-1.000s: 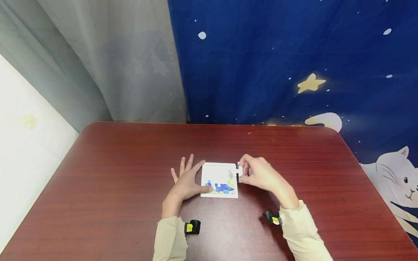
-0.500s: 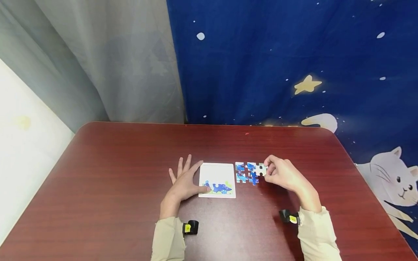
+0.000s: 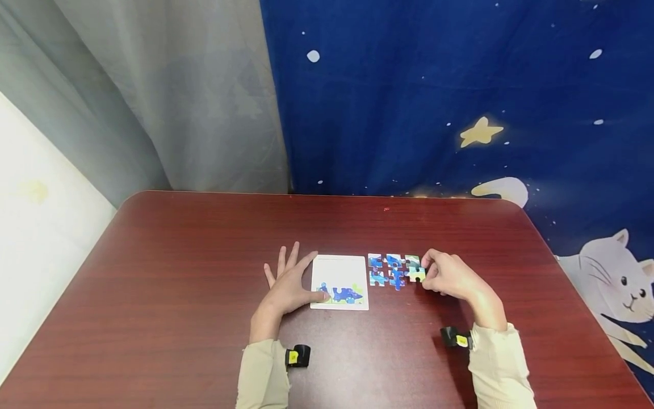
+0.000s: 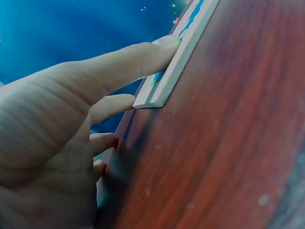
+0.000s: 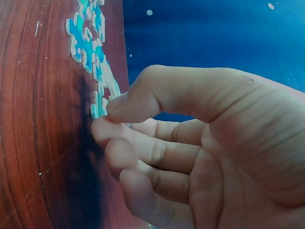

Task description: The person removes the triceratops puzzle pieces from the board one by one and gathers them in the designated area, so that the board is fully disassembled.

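Right hand point(image 3: 453, 278) shifted; six loose pieces point(image 3: 395, 276); one tray point(image 3: 339, 270)

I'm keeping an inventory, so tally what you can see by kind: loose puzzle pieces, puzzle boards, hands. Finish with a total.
Loose puzzle pieces: 6
Puzzle board: 1
Hands, left hand and right hand: 2
Total: 9
Pieces set in the puzzle board are left out, since the left hand covers part of that area.

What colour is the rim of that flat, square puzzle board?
White: the puzzle board's rim shows best in the head view.
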Demonstrator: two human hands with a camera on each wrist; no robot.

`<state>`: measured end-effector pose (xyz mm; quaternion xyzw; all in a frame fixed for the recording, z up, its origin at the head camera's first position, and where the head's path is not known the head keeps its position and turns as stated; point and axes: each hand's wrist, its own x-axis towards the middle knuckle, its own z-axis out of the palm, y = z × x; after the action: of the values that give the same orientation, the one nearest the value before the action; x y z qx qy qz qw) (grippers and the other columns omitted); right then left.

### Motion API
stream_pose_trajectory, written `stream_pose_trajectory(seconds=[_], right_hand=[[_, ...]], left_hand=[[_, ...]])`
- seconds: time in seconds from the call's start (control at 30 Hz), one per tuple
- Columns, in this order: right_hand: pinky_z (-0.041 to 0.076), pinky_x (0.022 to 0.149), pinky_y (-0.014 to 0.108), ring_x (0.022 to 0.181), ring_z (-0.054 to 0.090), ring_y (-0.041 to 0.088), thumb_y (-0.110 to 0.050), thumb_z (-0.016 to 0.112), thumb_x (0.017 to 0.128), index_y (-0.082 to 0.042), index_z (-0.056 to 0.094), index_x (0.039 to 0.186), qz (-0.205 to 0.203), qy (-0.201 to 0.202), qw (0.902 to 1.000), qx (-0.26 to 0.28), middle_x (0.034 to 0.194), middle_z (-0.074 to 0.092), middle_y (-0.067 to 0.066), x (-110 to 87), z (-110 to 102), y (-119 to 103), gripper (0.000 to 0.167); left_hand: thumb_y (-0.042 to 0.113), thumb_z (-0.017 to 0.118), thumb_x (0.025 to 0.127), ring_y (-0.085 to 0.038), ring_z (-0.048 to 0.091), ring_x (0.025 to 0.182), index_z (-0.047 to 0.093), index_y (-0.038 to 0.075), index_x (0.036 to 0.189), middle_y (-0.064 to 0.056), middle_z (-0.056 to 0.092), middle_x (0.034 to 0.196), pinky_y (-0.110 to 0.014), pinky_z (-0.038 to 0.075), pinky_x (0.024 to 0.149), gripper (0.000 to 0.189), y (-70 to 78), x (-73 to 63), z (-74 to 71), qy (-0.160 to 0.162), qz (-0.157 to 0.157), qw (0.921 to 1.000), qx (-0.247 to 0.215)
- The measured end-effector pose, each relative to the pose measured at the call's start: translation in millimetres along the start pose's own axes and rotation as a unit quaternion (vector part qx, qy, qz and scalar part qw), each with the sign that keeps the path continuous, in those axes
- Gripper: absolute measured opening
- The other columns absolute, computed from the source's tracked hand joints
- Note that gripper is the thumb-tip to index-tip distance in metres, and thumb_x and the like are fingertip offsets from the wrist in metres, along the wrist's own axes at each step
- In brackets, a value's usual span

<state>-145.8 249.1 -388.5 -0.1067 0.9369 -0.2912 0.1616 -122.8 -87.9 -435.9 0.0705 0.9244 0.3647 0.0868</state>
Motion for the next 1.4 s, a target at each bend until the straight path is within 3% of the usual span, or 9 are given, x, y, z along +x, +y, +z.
stream_pose_trajectory(seconds=[0.67, 1.4], right_hand=[[0.044, 0.047, 0.029, 0.047, 0.047, 0.014, -0.001, 0.069, 0.073, 0.000, 0.050, 0.091, 0.000, -0.030, 0.9996, 0.003, 0.066, 0.051, 0.003, 5.8, 6.0, 5.4, 0.027], [0.043, 0.051, 0.031, 0.047, 0.047, 0.014, 0.003, 0.065, 0.071, 0.001, 0.049, 0.094, 0.005, -0.027, 0.9996, -0.003, 0.064, 0.049, 0.002, 4.5, 7.9, 7.4, 0.028]], left_hand=[[0.038, 0.084, 0.063, -0.033, -0.011, 0.139, 0.041, 0.020, 0.142, -0.011, 0.006, 0.155, -0.063, -0.017, 0.097, 0.091, -2.6, 0.8, -2.1, 0.004, 0.003, 1.0000, 0.002], [0.038, 0.084, 0.063, -0.033, -0.011, 0.139, 0.041, 0.019, 0.142, -0.012, 0.006, 0.155, -0.063, -0.018, 0.097, 0.092, -0.3, 1.1, -1.3, 0.002, 0.005, 1.0000, 0.001]])
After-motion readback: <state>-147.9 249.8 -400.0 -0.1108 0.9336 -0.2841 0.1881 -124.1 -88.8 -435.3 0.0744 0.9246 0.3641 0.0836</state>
